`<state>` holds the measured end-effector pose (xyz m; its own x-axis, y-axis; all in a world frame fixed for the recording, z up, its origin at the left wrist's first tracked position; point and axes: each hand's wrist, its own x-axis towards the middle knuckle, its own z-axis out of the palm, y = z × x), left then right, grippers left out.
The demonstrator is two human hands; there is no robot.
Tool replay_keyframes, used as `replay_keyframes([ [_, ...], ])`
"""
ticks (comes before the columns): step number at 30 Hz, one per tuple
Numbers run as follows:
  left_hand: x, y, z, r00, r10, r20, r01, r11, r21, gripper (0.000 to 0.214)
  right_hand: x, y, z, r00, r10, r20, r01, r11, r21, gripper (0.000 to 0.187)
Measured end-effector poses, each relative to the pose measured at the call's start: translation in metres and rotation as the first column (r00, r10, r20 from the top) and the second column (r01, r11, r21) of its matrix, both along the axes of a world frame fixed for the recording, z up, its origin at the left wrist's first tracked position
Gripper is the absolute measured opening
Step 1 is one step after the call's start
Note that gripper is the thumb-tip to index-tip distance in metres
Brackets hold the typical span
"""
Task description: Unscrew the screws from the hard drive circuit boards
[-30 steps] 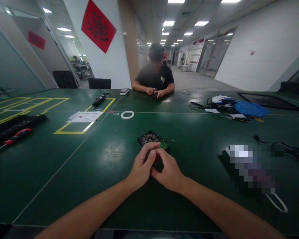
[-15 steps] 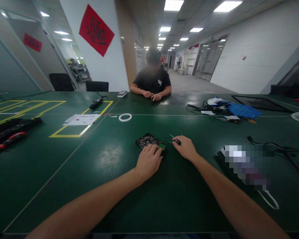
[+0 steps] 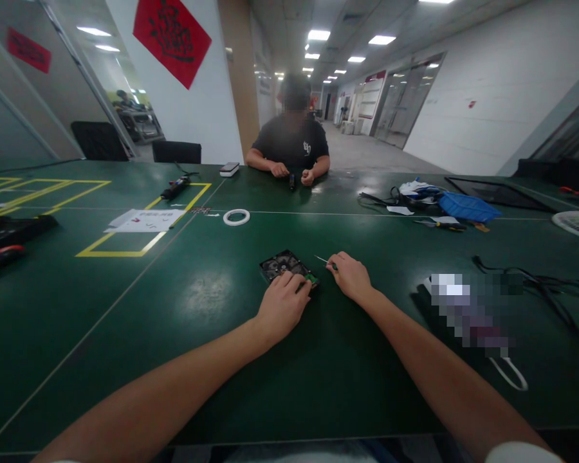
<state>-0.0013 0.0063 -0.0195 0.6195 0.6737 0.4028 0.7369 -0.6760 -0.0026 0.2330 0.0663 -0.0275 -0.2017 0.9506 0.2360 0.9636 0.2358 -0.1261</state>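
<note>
A black hard drive [image 3: 282, 264] with a green circuit board at its near right corner lies on the green table [image 3: 212, 334] in front of me. My left hand [image 3: 284, 305] rests on the drive's near edge, fingers curled over it. My right hand [image 3: 351, 277] sits just right of the drive and pinches a small screwdriver [image 3: 326, 262] whose thin metal tip points left and away from me.
A white tape ring [image 3: 236, 217] lies beyond the drive. Papers [image 3: 145, 220] sit in a yellow-taped square at left, red-handled pliers [image 3: 0, 254] at far left. A blue tray [image 3: 468, 207], cables and tools lie at right. A person [image 3: 292, 145] sits across the table.
My hands were clasped together over the drive; the right one then moved off to the right with a small screwdriver in it. The left hand stayed on the drive.
</note>
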Motion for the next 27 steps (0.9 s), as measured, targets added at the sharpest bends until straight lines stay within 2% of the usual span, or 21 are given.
replay_keyframes([
  [4,-0.002,-0.001,0.000,1.000,-0.013,0.025,0.013,1.000,-0.014,0.030,0.002,0.003,0.001,0.998,-0.025,-0.058,0.024,1.000,-0.018,0.016],
  [9,-0.004,0.000,0.001,0.999,-0.015,0.028,0.015,1.000,-0.026,0.031,0.021,0.006,0.000,0.984,-0.025,-0.176,0.029,0.999,0.017,0.016],
  [14,-0.004,0.000,0.002,0.999,-0.013,0.044,0.015,0.999,-0.044,0.030,0.024,0.006,-0.001,0.986,0.016,-0.166,-0.017,1.000,-0.009,0.018],
  [21,-0.005,0.003,0.003,0.998,-0.018,0.061,0.022,0.998,-0.060,0.031,0.016,0.006,-0.001,0.992,-0.008,-0.122,0.006,1.000,-0.020,0.019],
  [27,-0.006,0.005,0.003,0.980,-0.022,0.199,0.042,0.994,-0.096,0.032,0.019,0.002,0.002,0.987,0.019,-0.160,-0.020,1.000,-0.005,0.020],
])
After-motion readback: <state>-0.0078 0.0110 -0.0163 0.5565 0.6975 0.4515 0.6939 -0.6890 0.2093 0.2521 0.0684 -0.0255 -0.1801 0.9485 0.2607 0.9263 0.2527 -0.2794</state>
